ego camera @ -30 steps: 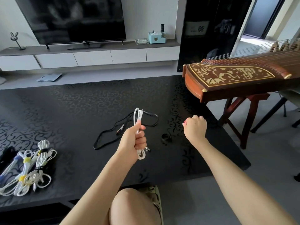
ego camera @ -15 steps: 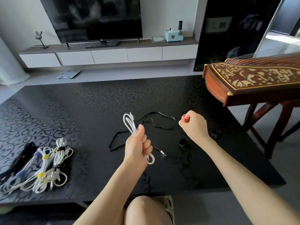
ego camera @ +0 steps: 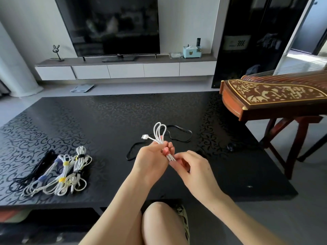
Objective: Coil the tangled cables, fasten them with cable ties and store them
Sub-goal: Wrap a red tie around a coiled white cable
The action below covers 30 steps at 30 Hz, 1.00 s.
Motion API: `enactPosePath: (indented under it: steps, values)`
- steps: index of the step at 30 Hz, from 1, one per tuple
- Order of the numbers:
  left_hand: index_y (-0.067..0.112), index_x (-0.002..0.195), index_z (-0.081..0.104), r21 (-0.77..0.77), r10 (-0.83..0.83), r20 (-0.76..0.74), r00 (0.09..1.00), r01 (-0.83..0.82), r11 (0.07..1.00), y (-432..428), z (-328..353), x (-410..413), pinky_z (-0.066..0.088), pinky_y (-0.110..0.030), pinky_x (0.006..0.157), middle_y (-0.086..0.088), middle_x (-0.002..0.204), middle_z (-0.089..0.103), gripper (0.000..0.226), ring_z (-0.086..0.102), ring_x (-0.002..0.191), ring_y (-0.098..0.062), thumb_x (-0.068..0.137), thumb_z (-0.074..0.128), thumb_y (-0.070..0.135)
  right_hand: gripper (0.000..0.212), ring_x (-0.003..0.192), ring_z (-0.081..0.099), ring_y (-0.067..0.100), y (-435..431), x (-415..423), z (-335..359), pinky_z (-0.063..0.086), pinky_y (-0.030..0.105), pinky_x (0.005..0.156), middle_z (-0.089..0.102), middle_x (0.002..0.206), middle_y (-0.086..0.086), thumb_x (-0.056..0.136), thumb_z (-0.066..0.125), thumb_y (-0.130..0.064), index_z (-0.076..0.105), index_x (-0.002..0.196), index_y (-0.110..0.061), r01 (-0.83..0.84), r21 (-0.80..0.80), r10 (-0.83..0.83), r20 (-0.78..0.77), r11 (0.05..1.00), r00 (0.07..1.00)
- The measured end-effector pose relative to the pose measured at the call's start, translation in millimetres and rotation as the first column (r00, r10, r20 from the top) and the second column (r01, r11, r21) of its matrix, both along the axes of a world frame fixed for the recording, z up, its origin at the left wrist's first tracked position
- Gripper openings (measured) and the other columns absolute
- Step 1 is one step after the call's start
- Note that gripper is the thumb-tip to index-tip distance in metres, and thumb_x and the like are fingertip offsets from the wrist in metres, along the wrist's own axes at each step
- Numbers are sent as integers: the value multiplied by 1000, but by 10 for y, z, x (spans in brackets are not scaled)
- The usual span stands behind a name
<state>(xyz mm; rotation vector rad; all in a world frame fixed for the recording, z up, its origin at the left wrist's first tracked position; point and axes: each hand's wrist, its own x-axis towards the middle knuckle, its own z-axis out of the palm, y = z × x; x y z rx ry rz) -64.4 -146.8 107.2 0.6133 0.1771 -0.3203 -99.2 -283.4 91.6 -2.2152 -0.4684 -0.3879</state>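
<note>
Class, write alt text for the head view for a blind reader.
The left hand grips a coiled white cable above a black table while the right hand pinches its lower end. Tied cable bundles lie at left.

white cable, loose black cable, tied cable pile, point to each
white cable (ego camera: 159, 140): head view, bunched strands below the loops
loose black cable (ego camera: 191, 135): head view, right bend of its loop
tied cable pile (ego camera: 77, 163): head view, rightmost white bundle

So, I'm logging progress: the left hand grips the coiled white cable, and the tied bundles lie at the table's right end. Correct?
Not quite. In the head view the tied bundles lie at the table's left end; the left hand does grip the coiled white cable.
</note>
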Motion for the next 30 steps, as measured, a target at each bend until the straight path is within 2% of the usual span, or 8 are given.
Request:
enactPosePath:
  steps: [5,9,11,14,17,21,25,30]
  values:
    - [5,106,47,395,94,298,950,-212,894,3,-1,-172,57,-31,69,-10,92,60,32,70,86,-26,88,39,-21,10,67,51,1,79,-130,119,40,13,63,53,75,-17,89,65,-21,71,92,-14,-13,-3,13,67,1000,998]
    - [19,111,42,587,83,425,901,-344,733,-19,-28,-262,55,-24,68,-8,113,60,43,70,95,-21,88,35,-16,7,77,55,6,195,-227,133,46,18,71,64,83,-6,89,64,-12,71,89,-9,-30,-59,38,133,998,990]
    - [25,110,42,633,64,450,891,-369,681,-34,-50,-297,55,-23,70,-4,116,60,46,69,98,-15,88,33,-14,8,81,58,14,251,-264,115,48,28,74,66,86,1,89,63,-10,71,92,-8,-30,-93,40,106,995,994]
    - [16,112,46,540,136,376,916,-336,771,60,-42,-289,57,-33,77,-7,113,63,50,68,101,-20,84,32,-22,11,76,56,4,221,-285,156,47,19,69,61,81,-11,90,64,-16,72,96,-13,-41,-48,44,61,998,997]
    - [2,99,51,426,188,190,964,-253,868,256,66,-180,54,-37,82,-10,84,64,48,69,80,-24,72,25,-29,19,81,63,2,65,-243,251,47,15,72,70,83,-8,91,60,-12,72,101,-22,-32,236,73,-168,971,983]
    - [8,72,46,448,144,16,989,-136,884,307,187,-202,30,-26,56,-2,56,45,28,34,42,-10,73,27,-12,30,96,68,13,-78,-194,355,51,17,81,72,98,7,91,56,-4,66,113,-22,-33,695,409,-383,718,828]
    - [12,68,48,534,-14,154,988,-71,843,178,213,-382,28,-24,52,4,51,35,16,26,43,-8,82,48,5,41,91,69,23,-71,-153,373,54,32,86,73,99,13,76,67,-13,55,116,-12,21,780,480,-405,625,778]
    - [15,72,70,683,-241,356,903,-75,726,171,248,-451,34,-20,52,3,55,52,16,39,52,-11,80,70,28,32,79,67,21,-98,-119,418,51,34,80,73,87,11,71,69,-12,61,102,-5,42,810,528,-419,585,739]
